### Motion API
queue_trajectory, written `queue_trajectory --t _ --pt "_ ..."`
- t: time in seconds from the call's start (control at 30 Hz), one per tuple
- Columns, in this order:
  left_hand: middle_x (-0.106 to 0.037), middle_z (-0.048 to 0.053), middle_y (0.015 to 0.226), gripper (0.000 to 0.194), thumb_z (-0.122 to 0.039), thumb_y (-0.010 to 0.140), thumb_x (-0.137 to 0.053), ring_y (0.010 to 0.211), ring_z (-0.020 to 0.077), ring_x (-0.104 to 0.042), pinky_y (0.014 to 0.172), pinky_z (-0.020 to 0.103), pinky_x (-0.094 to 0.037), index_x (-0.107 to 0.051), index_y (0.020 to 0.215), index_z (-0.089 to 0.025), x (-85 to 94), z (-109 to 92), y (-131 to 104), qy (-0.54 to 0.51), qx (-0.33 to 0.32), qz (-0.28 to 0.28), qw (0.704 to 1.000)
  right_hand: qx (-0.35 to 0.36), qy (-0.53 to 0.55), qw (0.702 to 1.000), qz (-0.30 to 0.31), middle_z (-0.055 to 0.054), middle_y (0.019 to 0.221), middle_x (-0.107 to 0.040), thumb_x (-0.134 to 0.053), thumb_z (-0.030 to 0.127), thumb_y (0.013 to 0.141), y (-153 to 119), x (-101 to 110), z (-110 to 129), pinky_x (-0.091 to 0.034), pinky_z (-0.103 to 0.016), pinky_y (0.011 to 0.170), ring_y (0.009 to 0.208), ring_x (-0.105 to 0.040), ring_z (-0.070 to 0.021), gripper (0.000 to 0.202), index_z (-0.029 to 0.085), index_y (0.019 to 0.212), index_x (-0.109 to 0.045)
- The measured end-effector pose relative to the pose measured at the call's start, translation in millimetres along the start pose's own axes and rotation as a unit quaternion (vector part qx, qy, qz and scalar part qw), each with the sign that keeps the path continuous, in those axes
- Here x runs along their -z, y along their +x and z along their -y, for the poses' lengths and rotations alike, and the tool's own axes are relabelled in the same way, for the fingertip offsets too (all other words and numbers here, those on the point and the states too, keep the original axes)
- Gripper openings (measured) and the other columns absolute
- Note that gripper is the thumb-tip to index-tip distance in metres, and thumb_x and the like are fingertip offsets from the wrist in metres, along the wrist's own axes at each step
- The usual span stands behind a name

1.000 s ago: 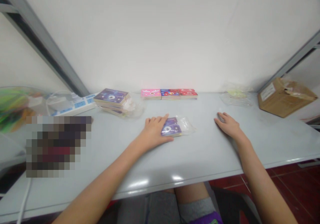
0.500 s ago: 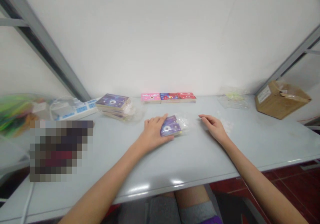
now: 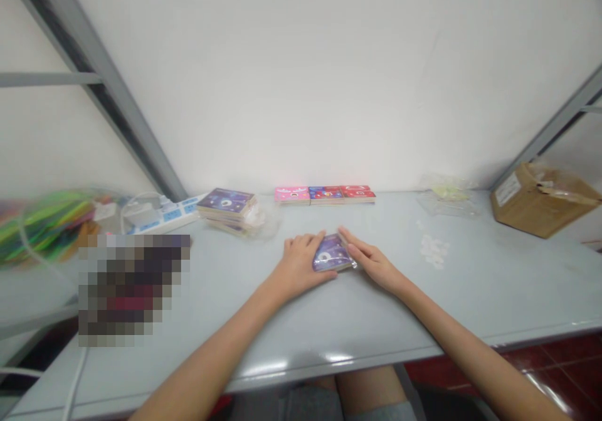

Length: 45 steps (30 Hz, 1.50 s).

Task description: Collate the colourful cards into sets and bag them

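Note:
A purple pack of cards (image 3: 329, 255) in a clear plastic bag lies flat on the table in front of me. My left hand (image 3: 303, 261) grips its left side, thumb along the near edge and fingers along the far edge. At the pack's right end, my right hand (image 3: 367, 259) has its fingers straight and close together, with the thumb against the bag. The bag's loose end is mostly hidden by that hand. Left of them sits a stack of similar purple packs (image 3: 228, 201) with crinkled clear plastic around it.
Along the wall stand pink card stacks (image 3: 291, 195), blue ones (image 3: 325, 195) and red ones (image 3: 358, 195). Small white pieces (image 3: 433, 251) lie to the right, before a clear bag (image 3: 449, 195) and a cardboard box (image 3: 540, 204). A power strip (image 3: 176, 216) and colourful bundle (image 3: 51, 226) are left.
My right hand has moved left from the bare table onto the bag's loose end, which stuck out before. My left hand keeps its hold on the pack. The view has shifted slightly.

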<state>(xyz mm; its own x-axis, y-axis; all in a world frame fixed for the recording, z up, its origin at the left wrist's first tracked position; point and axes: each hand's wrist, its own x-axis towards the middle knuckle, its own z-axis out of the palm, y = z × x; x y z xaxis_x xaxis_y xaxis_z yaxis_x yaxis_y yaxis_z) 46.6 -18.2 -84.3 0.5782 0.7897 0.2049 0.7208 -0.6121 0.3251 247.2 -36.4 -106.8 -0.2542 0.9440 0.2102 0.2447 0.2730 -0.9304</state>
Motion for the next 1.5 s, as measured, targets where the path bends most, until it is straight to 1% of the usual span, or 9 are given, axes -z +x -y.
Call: queue_trajectory --t 0.17,0.37,0.53,0.67,0.87,1.07,1.23,1.37,1.5 --pt "-0.047 0.011 0.122 0.082 -0.058 0.068 -0.058 0.109 0.0273 -0.041 0.093 0.04 -0.025 -0.028 0.134 -0.018 3.3 1 0 0.019 -0.009 -0.028 0.999 -0.063 0.095 0.991 -0.064 0.0 0.136 -0.038 -0.051 0.047 0.078 11 -9 0 -0.031 -0.039 0.101 0.124 -0.036 -0.0204 0.061 0.027 0.133 -0.035" --pt "-0.046 0.013 0.123 0.073 -0.052 0.07 -0.061 0.113 0.027 -0.04 0.096 0.043 -0.019 -0.036 0.13 -0.019 19.7 4 1 0.072 -0.024 -0.086 0.993 -0.161 0.219 0.958 -0.096 -0.004 0.114 -0.059 -0.061 0.039 0.07 28 -18 21 -0.05 -0.034 0.076 0.094 -0.059 -0.0207 0.067 0.023 0.131 -0.039" --pt "-0.038 0.009 0.133 0.048 -0.044 0.078 -0.056 0.122 0.0272 -0.031 0.1 0.046 -0.009 -0.047 0.122 -0.028 47.6 9 0 0.139 0.021 -0.178 0.974 -0.114 0.267 0.948 -0.134 -0.001 0.104 -0.062 -0.061 0.039 0.07 60 -35 46 -0.051 -0.029 0.065 0.087 -0.059 -0.0171 0.058 0.028 0.124 -0.046" --pt "-0.029 0.004 0.139 0.035 -0.041 0.083 -0.048 0.127 0.0308 -0.02 0.097 0.049 -0.011 -0.053 0.116 -0.032 70.5 19 -3 0.164 0.094 -0.285 0.94 -0.072 0.33 0.93 -0.144 0.0 0.11 -0.059 -0.06 0.035 0.072 101 -60 70 -0.051 -0.026 0.066 0.09 -0.058 -0.0143 0.049 0.028 0.119 -0.048" --pt "-0.037 0.003 0.134 0.033 -0.038 0.084 -0.047 0.12 0.0297 -0.028 0.094 0.047 -0.018 -0.054 0.115 -0.031 86.6 58 -5 0.159 0.199 -0.376 0.891 -0.079 0.329 0.937 -0.086 0.006 0.087 -0.064 -0.046 0.027 0.084 150 -104 102 -0.05 -0.026 0.075 0.078 -0.058 -0.0053 0.017 0.019 0.094 -0.057" --pt "-0.054 0.008 0.116 0.039 -0.012 0.079 -0.037 0.111 0.0253 -0.044 0.089 0.045 -0.026 -0.057 0.111 -0.023 82.1 101 -8 0.122 0.254 -0.355 0.892 -0.1 0.277 0.956 -0.003 0.008 0.057 -0.055 -0.051 0.016 0.079 157 -128 104 -0.052 -0.026 0.073 0.062 -0.055 -0.0042 0.016 0.016 0.065 -0.056" --pt "-0.052 0.01 0.117 0.04 -0.011 0.076 -0.037 0.113 0.0276 -0.043 0.088 0.047 -0.028 -0.059 0.109 -0.021 80.0 106 -10 0.123 0.259 -0.351 0.892 -0.081 0.208 0.975 -0.02 0.004 0.07 -0.06 -0.05 0.022 0.082 160 -98 87 -0.053 -0.027 0.069 0.064 -0.058 -0.0065 0.014 0.013 0.078 -0.06" --pt "-0.048 0.01 0.122 0.036 -0.015 0.08 -0.038 0.115 0.0275 -0.04 0.09 0.047 -0.028 -0.058 0.11 -0.022 82.4 91 -5 0.117 0.241 -0.404 0.875 -0.095 0.106 0.983 -0.116 -0.002 0.091 -0.064 -0.05 0.023 0.08 168 -44 52 -0.052 -0.028 0.068 0.077 -0.059 -0.0115 0.018 0.014 0.091 -0.061" --pt "-0.055 0.008 0.107 0.027 -0.021 0.083 -0.041 0.105 0.0214 -0.047 0.093 0.039 -0.031 -0.061 0.101 -0.018 77.5 66 3 0.087 0.131 -0.47 0.869 -0.144 -0.02 0.96 -0.24 -0.007 0.108 -0.06 -0.048 0.02 0.077 166 20 10 -0.045 -0.029 0.082 0.099 -0.055 -0.0172 0.029 0.014 0.103 -0.058"
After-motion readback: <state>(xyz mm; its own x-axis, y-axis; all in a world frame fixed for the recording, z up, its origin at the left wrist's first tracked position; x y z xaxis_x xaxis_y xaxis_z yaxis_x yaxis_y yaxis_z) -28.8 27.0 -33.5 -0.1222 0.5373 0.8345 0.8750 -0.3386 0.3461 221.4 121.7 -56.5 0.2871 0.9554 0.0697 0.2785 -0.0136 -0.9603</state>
